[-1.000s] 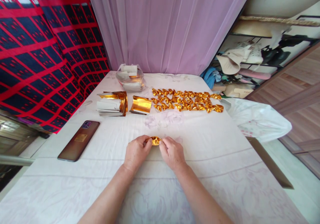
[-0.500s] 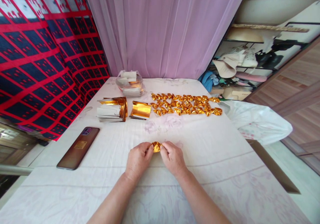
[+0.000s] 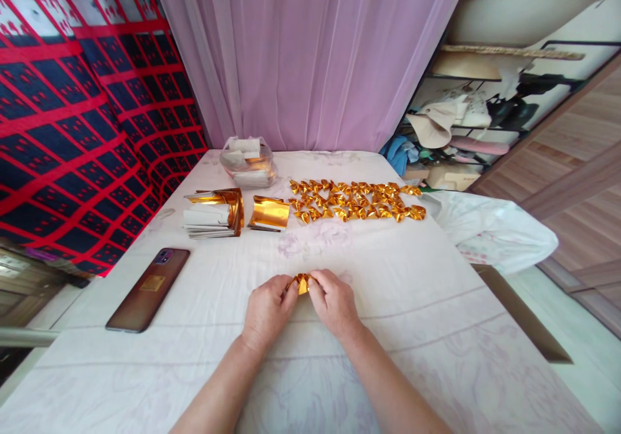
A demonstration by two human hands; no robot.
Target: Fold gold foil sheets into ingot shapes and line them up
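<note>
Between my two hands is a piece of gold foil paper (image 3: 303, 284), bunched into a small folded shape. My left hand (image 3: 270, 304) pinches its left end, and my right hand (image 3: 334, 301) pinches its right end. Both hands are closed, with the fingertips partly hidden behind the thumbs. Farther back lie several folded gold foil pieces (image 3: 359, 209) in three rows. Left of them is a small stack of gold foil sheets (image 3: 270, 213), and beside it a larger fanned stack of foil sheets (image 3: 208, 219) with pale backs showing.
A clear plastic bag (image 3: 248, 162) holding more sheets stands at the table's back. A phone (image 3: 149, 288) lies face down on the left. A patterned cloth covers the table (image 3: 412, 356). White plastic bag (image 3: 495, 227) and a loaded shelf (image 3: 466, 123) are beyond the right edge.
My view has shifted slightly, so the table things sit a little farther left. My right hand has edged closer to the left one, and less of the gold foil paper shows between them.
</note>
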